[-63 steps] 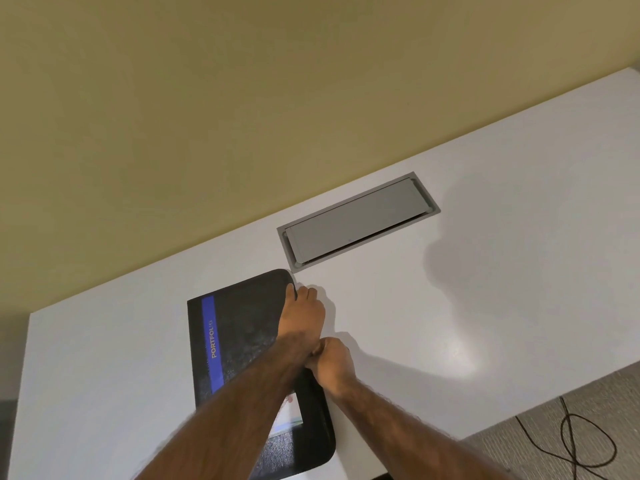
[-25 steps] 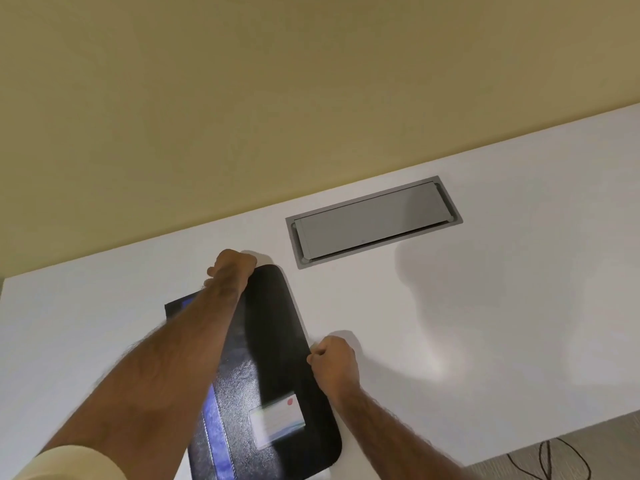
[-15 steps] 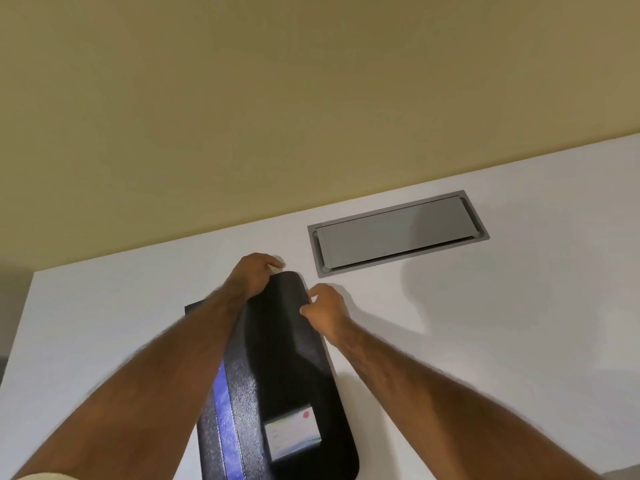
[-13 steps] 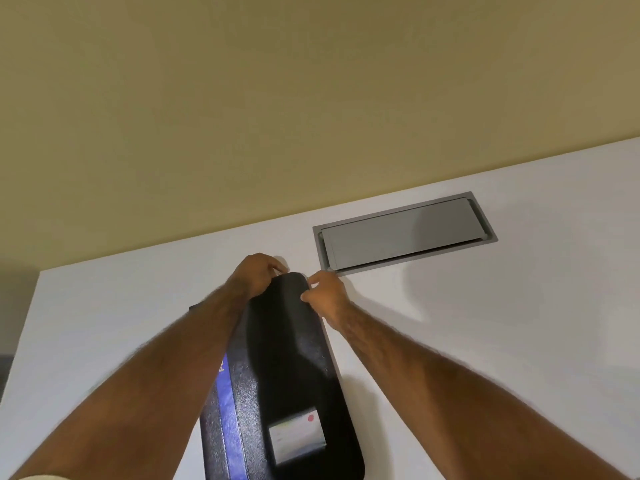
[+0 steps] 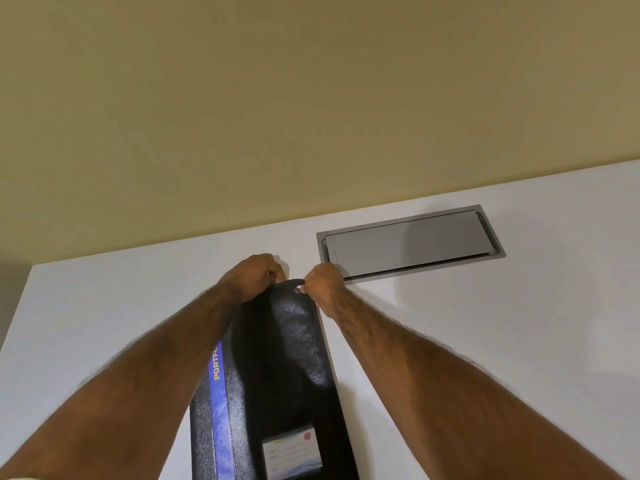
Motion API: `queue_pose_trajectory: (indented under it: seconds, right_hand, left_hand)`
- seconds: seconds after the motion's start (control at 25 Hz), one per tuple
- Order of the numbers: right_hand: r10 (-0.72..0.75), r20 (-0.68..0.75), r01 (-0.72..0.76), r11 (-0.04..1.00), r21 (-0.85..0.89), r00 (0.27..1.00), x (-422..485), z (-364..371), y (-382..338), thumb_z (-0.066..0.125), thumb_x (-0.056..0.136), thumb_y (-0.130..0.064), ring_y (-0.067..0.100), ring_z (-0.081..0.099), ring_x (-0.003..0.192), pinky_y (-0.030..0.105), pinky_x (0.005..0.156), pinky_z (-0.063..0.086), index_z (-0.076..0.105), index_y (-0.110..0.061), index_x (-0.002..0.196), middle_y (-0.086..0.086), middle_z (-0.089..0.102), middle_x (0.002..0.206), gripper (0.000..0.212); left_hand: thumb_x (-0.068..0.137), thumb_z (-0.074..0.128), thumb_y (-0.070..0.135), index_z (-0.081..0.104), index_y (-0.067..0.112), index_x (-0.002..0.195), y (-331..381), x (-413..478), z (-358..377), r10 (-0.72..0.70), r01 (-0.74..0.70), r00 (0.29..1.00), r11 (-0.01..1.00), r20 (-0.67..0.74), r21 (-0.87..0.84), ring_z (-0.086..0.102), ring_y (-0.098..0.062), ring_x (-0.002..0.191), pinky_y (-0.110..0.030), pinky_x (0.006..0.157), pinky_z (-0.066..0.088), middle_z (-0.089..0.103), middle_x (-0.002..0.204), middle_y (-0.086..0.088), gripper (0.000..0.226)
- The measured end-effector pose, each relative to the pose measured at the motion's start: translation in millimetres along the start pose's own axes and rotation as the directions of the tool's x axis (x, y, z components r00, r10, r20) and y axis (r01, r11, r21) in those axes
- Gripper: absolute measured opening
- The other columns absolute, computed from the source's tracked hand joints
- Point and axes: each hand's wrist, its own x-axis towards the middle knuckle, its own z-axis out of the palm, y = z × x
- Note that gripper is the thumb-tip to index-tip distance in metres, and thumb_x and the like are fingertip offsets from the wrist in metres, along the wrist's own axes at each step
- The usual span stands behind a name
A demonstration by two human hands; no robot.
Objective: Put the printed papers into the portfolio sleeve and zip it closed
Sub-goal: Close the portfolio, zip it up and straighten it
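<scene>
Zip pull (image 5: 298,289), pinched by R hand (image 5: 323,284), is now brought from mid-edge to far corner of portfolio (image 5: 277,358); far end is gripped by L hand (image 5: 256,275). Closing judged nearly done.

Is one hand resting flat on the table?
No, the left hand and the right hand both grip the far end of the black portfolio.

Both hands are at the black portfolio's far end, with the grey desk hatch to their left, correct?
No. The head view shows the grey desk hatch to their right. The left hand and right hand are indeed at the far end of the black portfolio.
</scene>
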Motion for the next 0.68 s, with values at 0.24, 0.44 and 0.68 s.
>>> queue_pose_trajectory:
  seconds: [0.24, 0.44, 0.68]
  right_hand:
    - [-0.021, -0.051, 0.021, 1.0, -0.009, 0.998, -1.7, 1.2, 4.7, 0.067, 0.095, -0.014, 0.017, 0.065, 0.087, 0.009, 0.053, 0.037, 0.071, 0.0, 0.107, 0.009, 0.072, 0.106, 0.019]
    - [0.0, -0.056, 0.002, 0.999, 0.033, 0.998, -3.7, 2.4, 7.4, 0.063, 0.095, -0.008, 0.012, 0.06, 0.076, 0.007, 0.046, 0.036, 0.071, 0.001, 0.107, 0.011, 0.072, 0.104, 0.017]
    - [0.086, -0.076, -0.066, 0.971, 0.231, 0.993, -8.8, 6.3, 10.6, 0.063, 0.091, 0.004, 0.015, 0.064, 0.073, 0.01, 0.043, 0.042, 0.071, 0.006, 0.102, 0.009, 0.068, 0.088, 0.014]
  left_hand:
    - [0.079, 0.056, -0.011, 0.081, 0.024, 0.098, -3.6, 7.9, -3.1, 0.071, -0.07, 0.997, 0.997, 0.023, -0.043, 0.06, -0.017, 0.096, -0.027, 0.088, 0.045, 0.063, 0.096, 0.001, 0.047]
    - [0.082, 0.063, -0.001, 0.081, 0.018, 0.089, -7.3, 16.6, -2.8, 0.078, -0.075, 0.994, 0.996, 0.079, -0.038, 0.062, -0.01, 0.087, -0.021, 0.077, 0.044, 0.067, 0.087, 0.011, 0.028]
    - [0.082, 0.071, -0.001, 0.081, 0.015, 0.092, -6.2, 27.5, -13.1, 0.103, -0.102, 0.973, 0.995, 0.205, -0.019, 0.058, 0.003, 0.076, -0.014, 0.073, 0.042, 0.068, 0.081, 0.015, 0.022]
